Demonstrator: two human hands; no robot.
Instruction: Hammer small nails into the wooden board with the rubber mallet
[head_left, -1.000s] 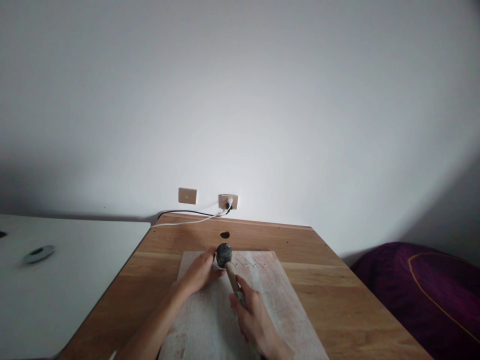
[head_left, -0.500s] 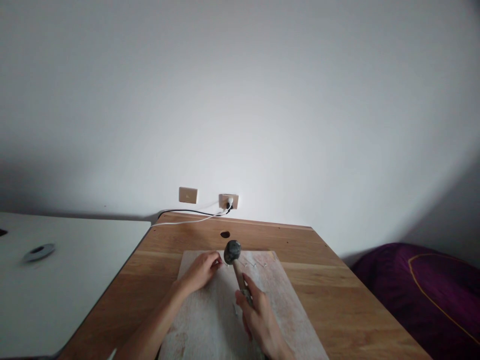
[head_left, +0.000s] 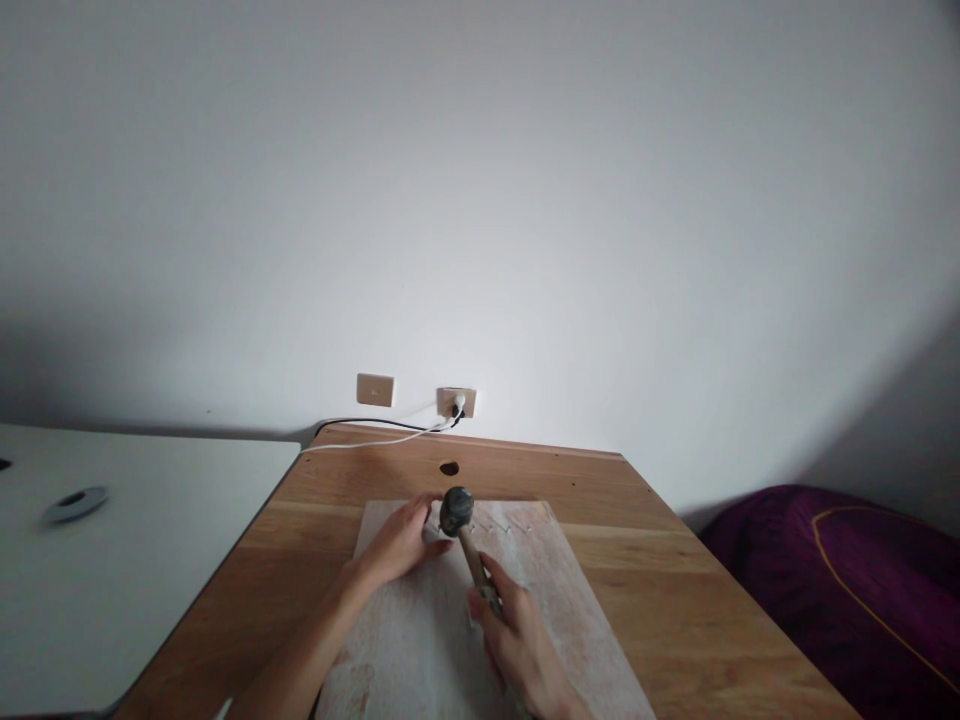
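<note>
— Start nearest. What's the right hand (head_left: 517,645) doing?

— Its fingers are wrapped tight round the wooden handle of the hammer (head_left: 471,555), low on the shaft. The dark head is tipped forward over the far part of the board (head_left: 405,650).

— And the left hand (head_left: 397,548)?

— It lies on the board just left of the hammer head. The fingers are drawn narrow, with the tips together right under the head. Whether they pinch a nail I cannot tell; anything there is too small or hidden.

— So which step is this?

— I judge it a striking stroke, with the head at or just above the point the left fingertips mark. A row of small nails (head_left: 510,526) stands along the board's far edge, to the right of that point.

— What would another blow call for?

— A short, straight tap, with the head square and clear of the left fingertips so close by.

— Beyond that?

— The board lies flat on the wooden surface (head_left: 675,610), which has a cable hole (head_left: 449,468) near its back edge. On the wall, a socket (head_left: 456,402) has cables plugged in.
</note>
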